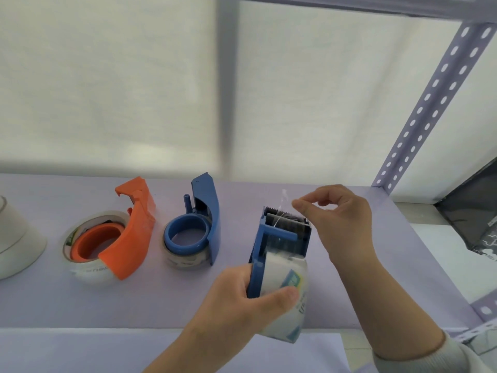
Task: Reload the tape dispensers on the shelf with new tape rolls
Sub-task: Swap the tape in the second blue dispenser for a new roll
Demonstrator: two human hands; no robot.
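My left hand (242, 294) grips a blue tape dispenser (282, 243) with a clear tape roll (291, 300) loaded in it, held above the lilac shelf (363, 286). My right hand (341, 219) pinches the free end of the clear tape (284, 196) at the dispenser's toothed blade (285, 212). An orange dispenser (126, 238) with a clear roll lies on the shelf at the left. Beside it lies a second blue dispenser (199, 224) on a roll.
A white tape roll (16, 238) sits at the far left edge. A perforated lilac upright (430, 103) rises at the right, with a dark bag (473, 208) beyond it. A white curtain backs the shelf.
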